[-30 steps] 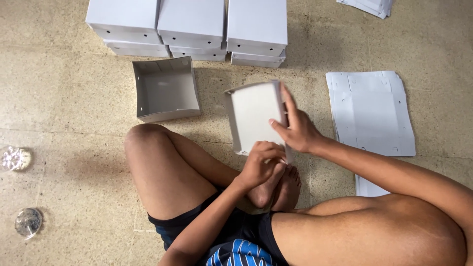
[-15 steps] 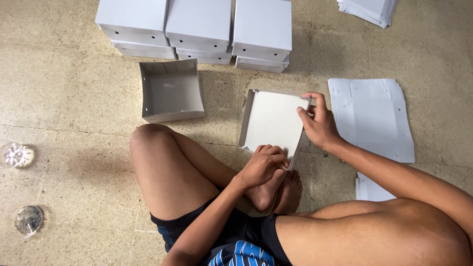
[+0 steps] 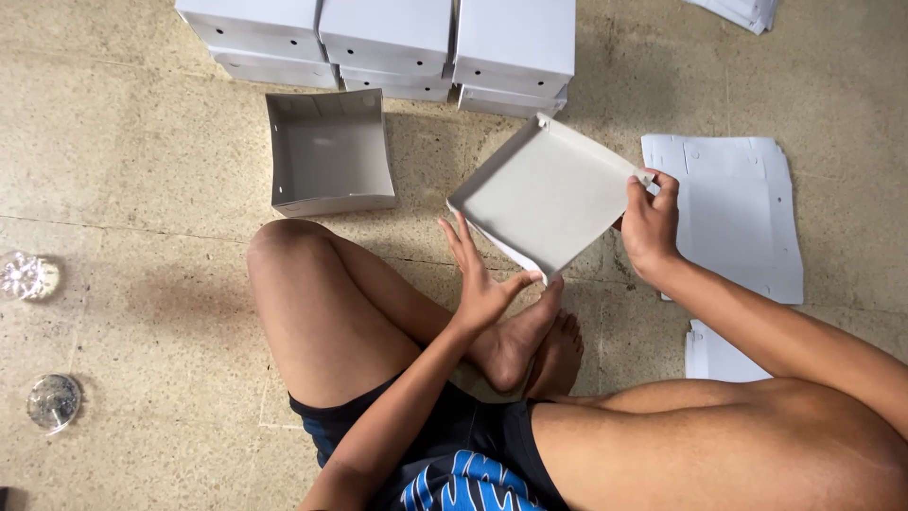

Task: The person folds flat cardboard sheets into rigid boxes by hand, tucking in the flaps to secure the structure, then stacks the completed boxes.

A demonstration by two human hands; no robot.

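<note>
**A:** So the person's sitting cross-legged on the floor (image 3: pixel 132 189), and both hands are on a shallow grey cardboard tray (image 3: pixel 549 203), held up above the feet and tilted, one corner pointing down. It's square-ish, plain grey inside, low folded walls, white on the outside edge.

**B:** How are the hands set?

**A:** Left hand (image 3: pixel 482 284) has its fingers spread wide under the near-left edge, thumb at the bottom corner. Right hand (image 3: pixel 651 222) pinches the right corner, fingers curled over the rim.

**B:** Room around it?

**A:** Bare floor just past the left knee. Further left, a deeper open grey box (image 3: pixel 329 151) lies on the floor, well apart from the tray. On the right, a flat white cardboard sheet (image 3: pixel 733 213) lies just beside the right hand. Farthest back, a row of stacked white boxes (image 3: pixel 388 43).
</note>
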